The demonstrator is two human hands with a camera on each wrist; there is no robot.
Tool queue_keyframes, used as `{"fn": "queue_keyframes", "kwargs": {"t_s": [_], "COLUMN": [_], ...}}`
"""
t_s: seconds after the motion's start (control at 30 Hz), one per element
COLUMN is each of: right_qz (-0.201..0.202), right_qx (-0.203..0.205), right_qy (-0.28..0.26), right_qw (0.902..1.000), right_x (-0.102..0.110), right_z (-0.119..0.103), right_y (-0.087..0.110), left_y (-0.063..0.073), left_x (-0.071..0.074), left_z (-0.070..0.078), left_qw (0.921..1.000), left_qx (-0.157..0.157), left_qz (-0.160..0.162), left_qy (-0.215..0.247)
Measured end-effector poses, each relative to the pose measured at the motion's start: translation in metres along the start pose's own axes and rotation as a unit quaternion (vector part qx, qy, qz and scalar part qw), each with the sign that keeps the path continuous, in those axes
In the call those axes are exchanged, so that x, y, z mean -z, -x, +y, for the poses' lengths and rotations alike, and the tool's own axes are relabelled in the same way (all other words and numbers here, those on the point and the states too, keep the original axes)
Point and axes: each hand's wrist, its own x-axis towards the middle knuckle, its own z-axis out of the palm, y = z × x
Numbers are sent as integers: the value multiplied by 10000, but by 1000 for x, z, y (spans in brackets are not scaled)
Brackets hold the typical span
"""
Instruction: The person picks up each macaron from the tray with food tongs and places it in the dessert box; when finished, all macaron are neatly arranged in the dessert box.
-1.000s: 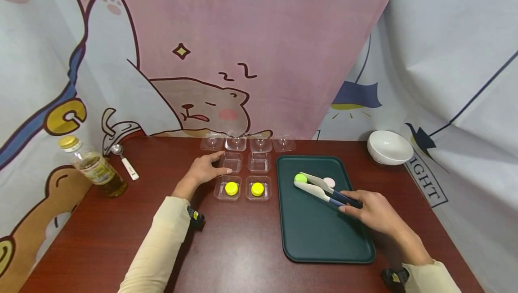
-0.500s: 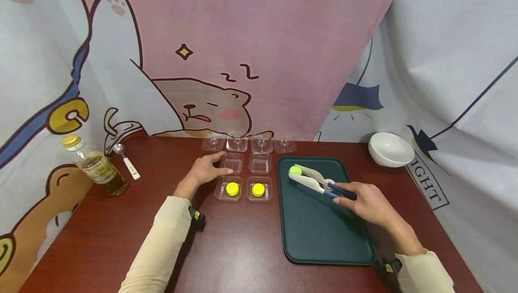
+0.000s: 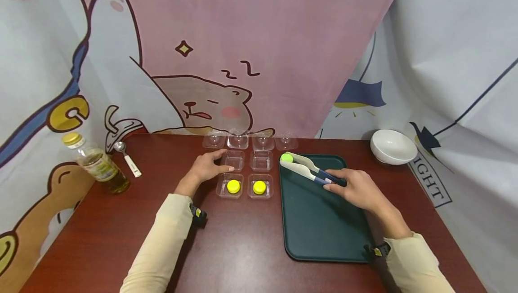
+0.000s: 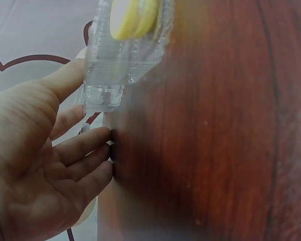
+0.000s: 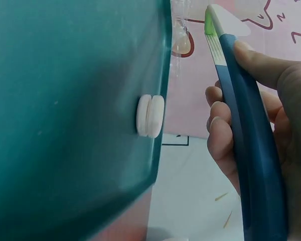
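Observation:
My right hand (image 3: 360, 189) grips tongs (image 5: 251, 135) with blue handles and pale tips. Between the tips is a green macaron (image 3: 287, 157), over the tray's far left corner. A pale pink macaron (image 5: 150, 116) lies on the dark green tray (image 3: 323, 234), mostly hidden by the tongs in the head view. My left hand (image 3: 204, 167) holds an unfilled clear plastic box (image 3: 235, 160) by its left side, index at the far edge, thumb at the near one. Nearer me, two similar boxes each hold a yellow macaron (image 3: 233, 186); another unfilled box (image 3: 261, 160) stands alongside.
Several clear domed lids (image 3: 263, 141) line the back edge of the table. A white bowl (image 3: 393, 147) stands at the back right. On the left are an oil bottle (image 3: 99, 167) with a yellow cap and a measuring spoon (image 3: 128, 160).
The right hand has carried the green macaron in the tongs left and away from me, from mid-tray to the tray's far left corner. The left hand has stayed at the box.

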Motion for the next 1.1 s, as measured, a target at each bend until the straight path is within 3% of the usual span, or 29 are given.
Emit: {"fn": "queue_keyframes", "kwargs": {"t_s": [0.33,0.57,0.8,1.1], "right_qz": [45,-136,-178,-553], "right_qx": [204,213,365,402], "right_qy": [-87,-278,-142,-261], "right_qw": [9997,9993,9991,9973], "right_x": [-4,-14,-21,-30], "right_z": [-12,-21,-34,-50], "right_y": [-20,-37,-51,-67], "left_y": [1,2,3,0], "left_x": [0,-1,-1,0], "left_z": [2,3,0,0], "left_qw": [10000,9998,9997,10000], "left_qx": [69,174,188,52], "left_qz": [32,26,25,63], "left_qy": [54,131,158,-21]}}
